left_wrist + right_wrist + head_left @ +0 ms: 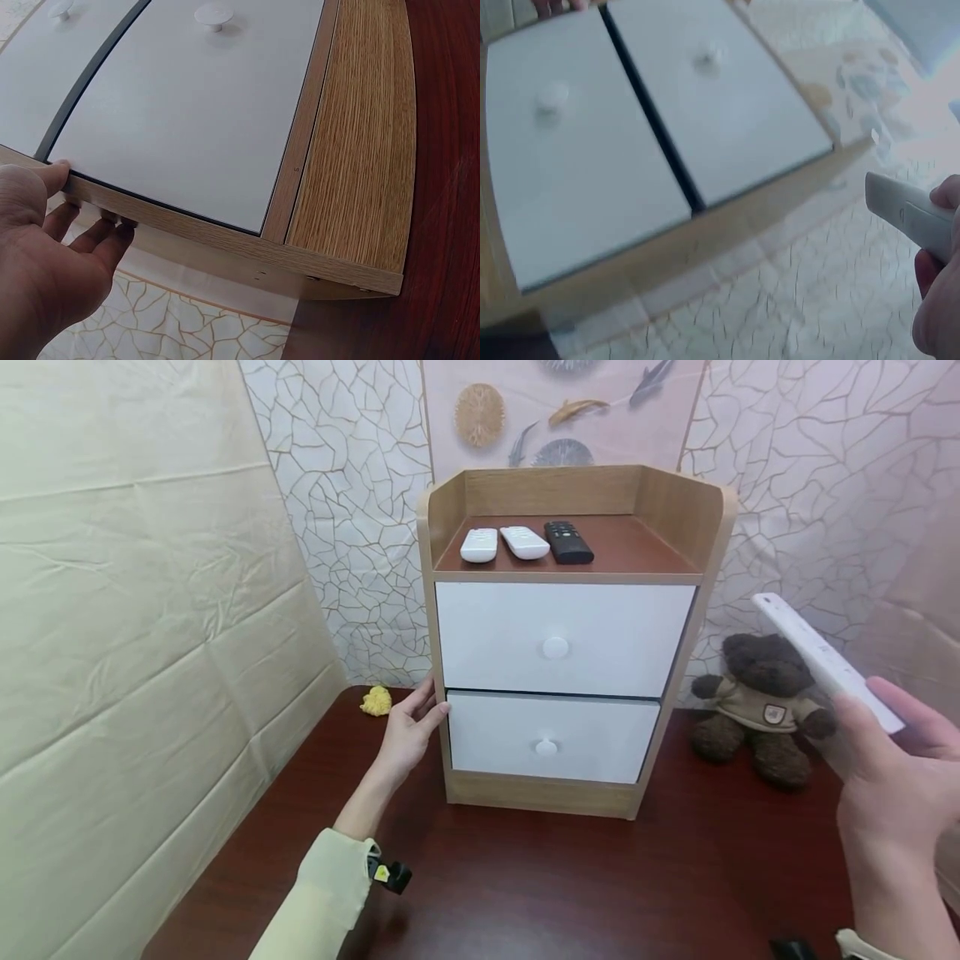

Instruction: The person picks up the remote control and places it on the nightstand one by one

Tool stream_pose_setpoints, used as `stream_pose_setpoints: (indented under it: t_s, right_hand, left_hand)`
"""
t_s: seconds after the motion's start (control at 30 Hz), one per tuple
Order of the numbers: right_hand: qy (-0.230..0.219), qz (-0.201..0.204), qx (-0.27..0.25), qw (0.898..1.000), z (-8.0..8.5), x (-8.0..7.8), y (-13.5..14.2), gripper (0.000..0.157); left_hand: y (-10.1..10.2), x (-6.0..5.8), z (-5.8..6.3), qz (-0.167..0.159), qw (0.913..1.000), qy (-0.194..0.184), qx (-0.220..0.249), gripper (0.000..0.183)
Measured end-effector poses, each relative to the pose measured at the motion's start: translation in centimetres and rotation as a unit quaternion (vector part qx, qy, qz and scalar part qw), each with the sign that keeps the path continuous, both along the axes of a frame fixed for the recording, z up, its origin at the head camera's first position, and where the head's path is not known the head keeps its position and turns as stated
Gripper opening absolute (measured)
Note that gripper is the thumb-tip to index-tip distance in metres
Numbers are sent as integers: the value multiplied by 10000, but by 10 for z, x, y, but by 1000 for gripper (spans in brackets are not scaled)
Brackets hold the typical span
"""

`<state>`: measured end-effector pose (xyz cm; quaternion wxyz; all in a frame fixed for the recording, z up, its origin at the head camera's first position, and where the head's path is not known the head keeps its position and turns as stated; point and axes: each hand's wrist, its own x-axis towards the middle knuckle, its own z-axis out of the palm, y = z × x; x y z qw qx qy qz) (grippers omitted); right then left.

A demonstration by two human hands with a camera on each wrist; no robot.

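Observation:
A small wooden cabinet [536,793] with two white drawers stands on the dark red table. My left hand [411,731] holds its left side panel, the thumb on the front edge beside the gap between the drawers and the fingers against the outer side, as the left wrist view shows. Out to the right, my right hand [896,793] holds a white remote control [825,656] in the air, its far end pointing up and left. The upper drawer [495,635] and lower drawer [495,735] are both closed, each with a round white knob.
On the cabinet's top shelf [637,547] lie two white remotes, one [479,545] beside the other [525,542], and a black remote [568,542]. A brown teddy bear [776,714] sits to the right. A yellow crumpled thing [377,701] lies behind my left hand.

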<state>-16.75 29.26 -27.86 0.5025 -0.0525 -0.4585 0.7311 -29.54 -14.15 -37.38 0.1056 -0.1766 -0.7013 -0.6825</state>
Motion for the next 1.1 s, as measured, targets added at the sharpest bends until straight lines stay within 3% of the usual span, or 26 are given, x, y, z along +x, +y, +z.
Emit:
stream_pose_setpoints:
  t_s: [0.17, 0.27, 0.47, 0.6, 0.83, 1.1]
  right_hand:
    - [1123, 274, 24, 9933, 17, -5, -21, 34]
    - [1180, 256, 205, 9925, 27, -7, -32, 34]
    - [1075, 178, 711, 9915, 44, -12, -52, 29]
    - [587, -257, 1302, 9894, 55, -19, -64, 26]
    - [-246, -1088, 2291, 9670, 67, -34, -82, 26]
    - [-339, -1526, 2981, 9416, 88, -59, -97, 27]
  left_hand:
    - [0, 2, 0, -11, 10000, -76, 43, 63]
    - [0, 2, 0, 8, 9999, -113, 50, 63]
    - [1, 2, 1, -7, 9999, -115, 56, 63]
    - [1, 3, 2, -13, 9999, -128, 41, 63]
    - [0, 3, 2, -28, 9999, -132, 54, 63]
    - [1, 3, 2, -52, 9999, -76, 87, 63]
